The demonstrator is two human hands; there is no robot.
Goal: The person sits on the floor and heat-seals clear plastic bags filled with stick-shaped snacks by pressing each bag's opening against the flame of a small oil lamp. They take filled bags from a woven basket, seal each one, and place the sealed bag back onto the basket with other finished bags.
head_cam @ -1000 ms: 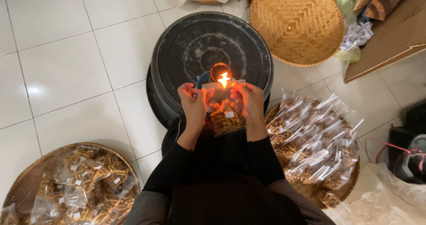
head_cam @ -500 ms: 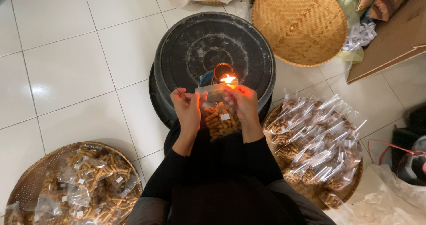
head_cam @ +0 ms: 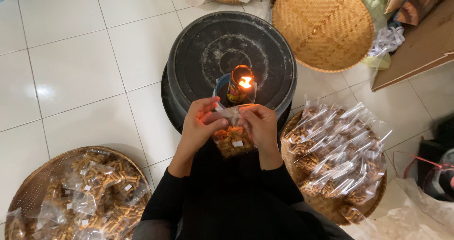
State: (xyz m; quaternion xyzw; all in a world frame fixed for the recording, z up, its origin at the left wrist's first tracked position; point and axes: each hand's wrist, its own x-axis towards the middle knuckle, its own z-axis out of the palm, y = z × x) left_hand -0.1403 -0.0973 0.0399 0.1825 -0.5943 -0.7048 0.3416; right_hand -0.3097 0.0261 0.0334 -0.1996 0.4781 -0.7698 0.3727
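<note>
Left hand [head_cam: 201, 126] & right hand [head_cam: 259, 125]: fingers of both pinch top of clear snack bag [head_cam: 231, 138], just below candle flame [head_cam: 245, 82] on black tub [head_cam: 231, 55].

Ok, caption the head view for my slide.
Both hands, left hand and right hand, hold a snack bag near a flame.

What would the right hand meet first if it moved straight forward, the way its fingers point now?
Probably the lit can lamp just beyond the right hand, which holds a snack bag; depth is unclear, but the flame seems close.
</note>
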